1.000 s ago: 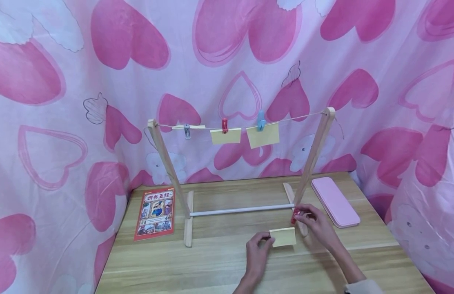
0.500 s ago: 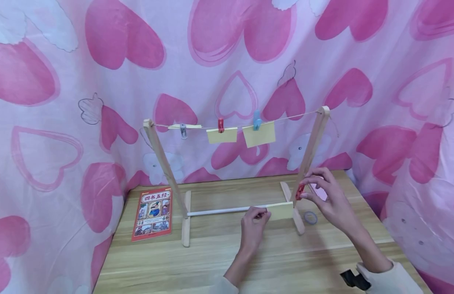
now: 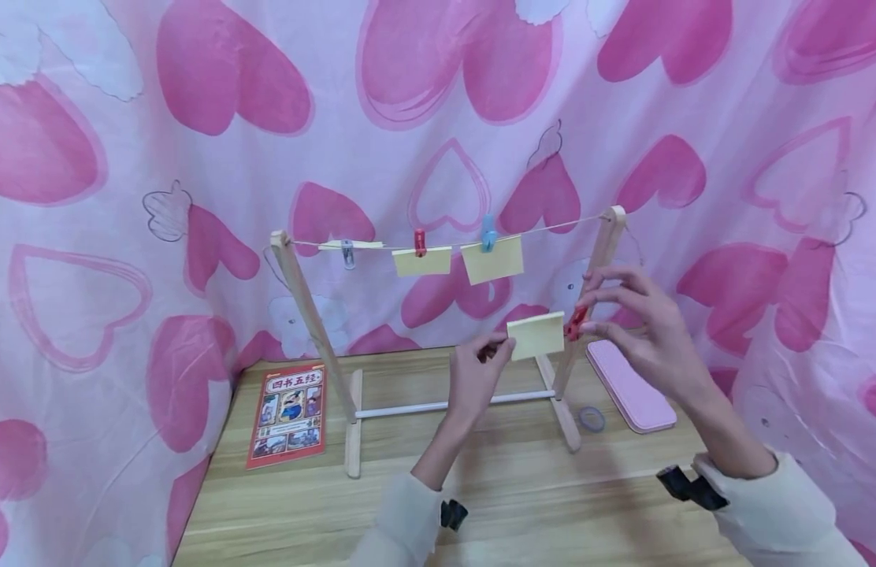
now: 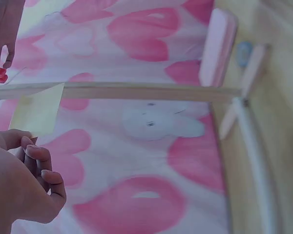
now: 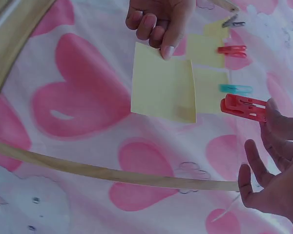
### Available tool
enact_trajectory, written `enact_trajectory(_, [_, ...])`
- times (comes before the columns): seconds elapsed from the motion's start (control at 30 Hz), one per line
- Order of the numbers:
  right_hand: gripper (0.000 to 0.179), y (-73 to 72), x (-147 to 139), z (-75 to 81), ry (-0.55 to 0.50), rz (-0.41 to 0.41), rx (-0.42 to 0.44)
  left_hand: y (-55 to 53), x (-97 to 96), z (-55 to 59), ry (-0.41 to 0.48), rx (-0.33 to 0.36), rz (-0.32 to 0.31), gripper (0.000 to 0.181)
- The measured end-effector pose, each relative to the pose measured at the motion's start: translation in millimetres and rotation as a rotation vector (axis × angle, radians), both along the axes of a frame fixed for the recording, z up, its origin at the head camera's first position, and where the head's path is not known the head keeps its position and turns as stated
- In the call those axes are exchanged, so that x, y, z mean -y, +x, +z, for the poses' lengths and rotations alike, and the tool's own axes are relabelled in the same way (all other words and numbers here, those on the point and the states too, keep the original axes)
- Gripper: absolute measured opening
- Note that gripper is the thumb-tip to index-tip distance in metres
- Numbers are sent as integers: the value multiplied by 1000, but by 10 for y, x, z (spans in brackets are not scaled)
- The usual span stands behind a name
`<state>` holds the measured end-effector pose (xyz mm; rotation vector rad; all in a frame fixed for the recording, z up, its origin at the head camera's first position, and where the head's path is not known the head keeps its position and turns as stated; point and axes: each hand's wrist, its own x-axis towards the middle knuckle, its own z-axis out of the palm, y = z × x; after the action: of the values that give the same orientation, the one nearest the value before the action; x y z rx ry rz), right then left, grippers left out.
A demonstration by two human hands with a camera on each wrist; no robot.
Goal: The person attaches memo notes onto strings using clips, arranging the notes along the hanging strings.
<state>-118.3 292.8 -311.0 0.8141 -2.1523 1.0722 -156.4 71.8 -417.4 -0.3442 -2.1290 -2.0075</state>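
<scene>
My left hand (image 3: 476,374) pinches a yellow sticky note (image 3: 537,336) by its left edge, in front of the wooden frame. Just right of the note, my right hand (image 3: 640,335) pinches a red clothespin (image 3: 574,323) between thumb and fingertips. In the right wrist view that clothespin (image 5: 244,107) points toward the note (image 5: 163,85), with a gap between them. Above, a string (image 3: 562,227) runs between the two posts. Three notes hang from it: one under a grey clothespin (image 3: 348,254), one under another red clothespin (image 3: 420,242), one under a blue clothespin (image 3: 488,234).
The frame's right post (image 3: 603,246) stands behind my right hand, its left post (image 3: 303,307) opposite. A white rod (image 3: 410,409) joins them low down. A red book (image 3: 287,416) lies left; a pink case (image 3: 631,386) and a roll of tape (image 3: 592,419) lie right.
Both hands have risen from near the tabletop toward the string, carrying the note and the red clothespin. The tape roll and pink case show more fully now.
</scene>
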Motion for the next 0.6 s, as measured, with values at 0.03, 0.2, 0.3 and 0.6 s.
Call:
enact_trajectory(0.03, [42,-30,7,68,-6,2,-12,-27,-1,73,0,-15,0,14])
enact_trajectory(0.2, [38,-171,12,434,-23,-32,-18,-167,-91,383,8,-67,-54,17])
enact_trajectory(0.3, [31,-284,30,645,-18,-52,-1,-255,-175,521,40,-87,-100,17])
enact_trajectory(0.6, [16,-707,174,991,-7,-88,45,-418,-301,798,120,-112,-122,18])
